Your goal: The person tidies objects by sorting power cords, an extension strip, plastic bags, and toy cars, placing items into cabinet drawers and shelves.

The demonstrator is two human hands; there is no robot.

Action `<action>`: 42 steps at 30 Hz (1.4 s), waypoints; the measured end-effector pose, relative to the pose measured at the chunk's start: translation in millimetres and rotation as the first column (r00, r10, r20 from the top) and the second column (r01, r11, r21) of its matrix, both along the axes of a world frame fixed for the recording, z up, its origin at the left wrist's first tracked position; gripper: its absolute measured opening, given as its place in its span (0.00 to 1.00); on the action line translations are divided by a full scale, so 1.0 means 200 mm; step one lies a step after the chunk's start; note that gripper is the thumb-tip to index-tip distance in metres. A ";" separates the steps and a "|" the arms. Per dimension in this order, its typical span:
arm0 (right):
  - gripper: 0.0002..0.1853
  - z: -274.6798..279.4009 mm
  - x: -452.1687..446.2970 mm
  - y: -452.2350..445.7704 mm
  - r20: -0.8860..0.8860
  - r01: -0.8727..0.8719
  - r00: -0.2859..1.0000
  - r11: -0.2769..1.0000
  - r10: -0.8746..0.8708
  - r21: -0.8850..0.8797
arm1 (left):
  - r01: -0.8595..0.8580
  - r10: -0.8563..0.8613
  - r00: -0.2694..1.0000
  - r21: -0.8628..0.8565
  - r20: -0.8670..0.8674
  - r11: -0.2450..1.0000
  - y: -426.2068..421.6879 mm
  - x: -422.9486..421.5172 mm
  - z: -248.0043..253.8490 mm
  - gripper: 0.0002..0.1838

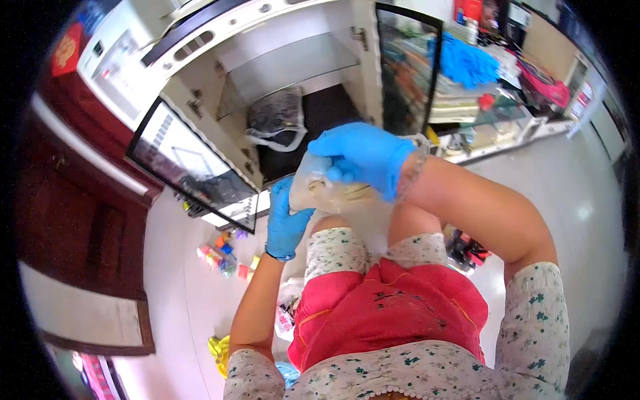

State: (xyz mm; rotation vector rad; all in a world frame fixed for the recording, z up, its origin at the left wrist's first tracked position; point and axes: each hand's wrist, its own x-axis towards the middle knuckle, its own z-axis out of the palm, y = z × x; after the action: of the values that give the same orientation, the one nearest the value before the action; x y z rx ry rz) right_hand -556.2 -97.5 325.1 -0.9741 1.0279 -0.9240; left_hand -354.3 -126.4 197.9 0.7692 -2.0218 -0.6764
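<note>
Both of my hands wear blue gloves. Between them hangs a translucent whitish plastic bag (308, 190) with something pale inside that I cannot make out. My left hand (288, 225) grips the bag's left side, thumb and fingers closing on its edge. Over its top, my right hand (367, 155) curls its fingers against the plastic. Just beyond is an open cabinet (233, 100), where a clear plastic package with a white edge (277, 117) lies on the dark bottom board.
Two glass-framed doors, left (200, 167) and right (408, 73), stand swung outward. Small colourful items (223, 253) and a yellow item (220, 353) lie on the floor at left. Dark and red things (467, 250) sit by my right leg. A blue cloth-like bundle (469, 60) rests on the cluttered shelf at right.
</note>
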 end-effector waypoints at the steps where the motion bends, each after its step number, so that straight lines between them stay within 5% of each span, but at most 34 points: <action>1: 0.08 0.02 0.03 0.00 -0.042 -0.054 0.998 0.998 0.054 -0.021 | -0.048 0.052 0.995 0.059 -0.079 0.997 0.01 0.05 -0.05 0.30; 5: 0.16 0.17 0.07 0.15 -0.267 -0.029 0.962 0.959 -0.049 -0.282 | -0.109 0.171 0.950 0.233 -0.262 0.966 0.08 0.25 -0.18 0.29; 8: 0.17 -0.05 -0.12 0.05 -0.128 0.152 0.948 0.768 -0.291 -0.622 | -0.203 0.295 0.878 0.264 -0.377 0.943 0.14 0.36 -0.21 0.25; 10: 0.19 -0.19 -0.18 0.02 -0.138 0.284 0.894 0.777 -0.426 -0.561 | -0.087 0.391 0.774 0.528 -0.499 0.845 0.18 0.47 -0.25 0.25; 12: 0.25 -0.30 -0.18 -0.02 -0.203 0.293 0.898 0.874 -0.390 -0.387 | -0.111 0.424 0.765 0.550 -0.484 0.828 0.22 0.55 -0.26 0.25; 16: 0.35 -0.46 -0.03 -0.06 -0.323 0.006 0.943 0.972 -0.085 -0.236 | -0.078 0.540 0.669 0.675 -0.510 0.734 0.30 0.65 -0.27 0.24; 18: 0.35 -0.46 0.10 -0.09 -0.249 -0.207 0.954 0.969 0.169 -0.134 | -0.045 0.565 0.627 0.699 -0.536 0.714 0.32 0.68 -0.28 0.24; 19: 0.34 -0.47 0.16 -0.08 -0.132 -0.161 0.980 0.983 0.148 -0.093 | -0.044 0.578 0.632 0.721 -0.516 0.691 0.34 0.69 -0.27 0.25; 24: 0.33 -0.48 0.31 -0.11 -0.041 -0.256 0.967 0.949 0.253 -0.185 | -0.073 0.642 0.588 0.758 -0.492 0.648 0.38 0.78 -0.27 0.26; 27: 0.34 -0.47 0.36 -0.11 -0.167 -0.256 0.959 0.954 0.230 -0.154 | -0.053 0.637 0.551 0.739 -0.539 0.671 0.40 0.82 -0.29 0.24; 42: 0.39 -0.50 0.45 -0.07 -0.212 -0.289 0.948 0.922 0.238 -0.257 | -0.064 0.611 0.636 0.756 -0.472 0.651 0.43 0.86 -0.29 0.31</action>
State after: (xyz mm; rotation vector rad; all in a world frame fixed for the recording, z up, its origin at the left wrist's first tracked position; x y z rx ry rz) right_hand -465.9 -110.9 224.8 -1.4231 0.8940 -0.7812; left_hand -181.7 -40.7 139.3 1.0967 -0.8096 -1.2703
